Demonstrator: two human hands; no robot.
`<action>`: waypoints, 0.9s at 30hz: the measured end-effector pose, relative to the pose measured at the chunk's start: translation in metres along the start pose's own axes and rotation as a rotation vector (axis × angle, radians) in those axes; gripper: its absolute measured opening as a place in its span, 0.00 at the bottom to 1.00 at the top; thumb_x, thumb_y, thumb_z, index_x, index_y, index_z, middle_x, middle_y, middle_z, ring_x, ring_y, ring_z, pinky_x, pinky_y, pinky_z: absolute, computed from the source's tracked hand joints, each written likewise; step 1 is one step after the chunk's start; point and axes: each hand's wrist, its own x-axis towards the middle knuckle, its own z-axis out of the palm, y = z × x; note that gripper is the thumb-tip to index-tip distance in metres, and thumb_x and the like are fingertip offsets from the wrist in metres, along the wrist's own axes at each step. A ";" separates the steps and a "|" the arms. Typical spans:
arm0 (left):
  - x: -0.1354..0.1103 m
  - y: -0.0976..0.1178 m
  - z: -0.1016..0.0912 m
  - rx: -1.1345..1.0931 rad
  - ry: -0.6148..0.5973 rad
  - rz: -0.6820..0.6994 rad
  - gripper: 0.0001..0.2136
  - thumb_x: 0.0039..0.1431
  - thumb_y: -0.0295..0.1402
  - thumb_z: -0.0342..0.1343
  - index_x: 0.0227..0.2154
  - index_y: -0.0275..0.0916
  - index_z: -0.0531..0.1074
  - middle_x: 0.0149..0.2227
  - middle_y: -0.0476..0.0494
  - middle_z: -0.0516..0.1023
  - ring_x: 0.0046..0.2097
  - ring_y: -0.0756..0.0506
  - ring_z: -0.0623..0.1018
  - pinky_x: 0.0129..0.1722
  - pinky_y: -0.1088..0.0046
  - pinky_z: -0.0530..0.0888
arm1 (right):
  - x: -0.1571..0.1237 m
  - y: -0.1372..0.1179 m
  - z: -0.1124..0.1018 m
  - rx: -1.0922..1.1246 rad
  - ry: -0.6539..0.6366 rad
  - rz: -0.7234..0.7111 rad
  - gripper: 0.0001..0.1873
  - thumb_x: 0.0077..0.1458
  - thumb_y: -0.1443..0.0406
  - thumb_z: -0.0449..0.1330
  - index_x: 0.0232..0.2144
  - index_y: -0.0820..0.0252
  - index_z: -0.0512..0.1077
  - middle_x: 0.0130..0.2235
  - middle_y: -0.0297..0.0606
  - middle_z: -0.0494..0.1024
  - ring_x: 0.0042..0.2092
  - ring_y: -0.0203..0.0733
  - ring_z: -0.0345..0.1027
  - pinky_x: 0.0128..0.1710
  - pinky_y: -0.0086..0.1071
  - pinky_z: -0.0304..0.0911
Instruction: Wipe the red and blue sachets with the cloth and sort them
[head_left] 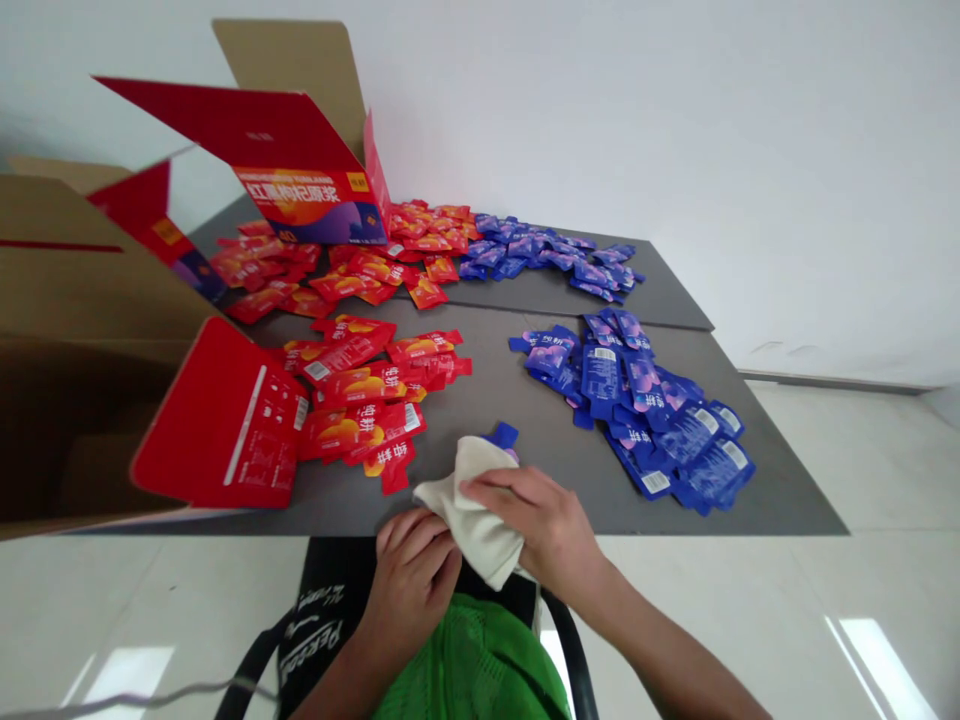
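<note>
A cream-white cloth (478, 515) is pinched in my right hand (555, 530) at the front edge of the table. From under its upper edge pokes the capped end of a blue pouch (504, 437); the cloth hides the rest. Beside the cloth, my left hand (420, 565) lies at the table edge with its fingers curled inward. Whether anything sits in those fingers is hidden. Left of the hands are red pouches (367, 385) with spouts, spread in an overlapping heap. To the right lies a similar heap of blue pouches (645, 400).
A red printed carton (300, 200) stands with raised flaps at the back left of the grey table (487, 350). Another open carton (225, 430) fills the left front. Farther back are more red pouches (360, 275) and blue pouches (555, 250), near a white wall (637, 120).
</note>
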 end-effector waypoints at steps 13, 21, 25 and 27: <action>0.002 -0.002 -0.001 0.007 -0.033 0.065 0.14 0.67 0.24 0.55 0.51 0.46 0.78 0.50 0.48 0.83 0.54 0.41 0.76 0.55 0.60 0.65 | 0.027 0.046 -0.020 -0.097 0.153 0.148 0.24 0.63 0.72 0.62 0.59 0.48 0.75 0.54 0.40 0.81 0.52 0.47 0.75 0.52 0.37 0.71; 0.000 0.001 -0.002 0.018 -0.006 -0.001 0.11 0.66 0.25 0.54 0.29 0.40 0.77 0.32 0.44 0.79 0.41 0.41 0.75 0.47 0.61 0.68 | -0.009 -0.010 0.012 0.056 -0.077 -0.011 0.27 0.63 0.72 0.62 0.62 0.48 0.72 0.55 0.39 0.81 0.52 0.45 0.75 0.51 0.35 0.72; 0.003 0.002 -0.003 0.009 -0.026 0.027 0.10 0.66 0.24 0.56 0.42 0.44 0.80 0.44 0.47 0.84 0.50 0.41 0.77 0.53 0.60 0.66 | 0.007 0.027 0.013 0.013 -0.005 0.110 0.27 0.61 0.72 0.64 0.59 0.48 0.75 0.55 0.40 0.81 0.53 0.47 0.76 0.54 0.37 0.71; 0.004 0.002 -0.003 0.012 -0.026 0.050 0.13 0.66 0.23 0.56 0.48 0.45 0.79 0.49 0.48 0.83 0.53 0.41 0.77 0.56 0.59 0.65 | 0.020 0.046 0.004 -0.036 0.022 0.168 0.27 0.60 0.74 0.63 0.59 0.49 0.75 0.55 0.40 0.81 0.53 0.48 0.76 0.54 0.37 0.71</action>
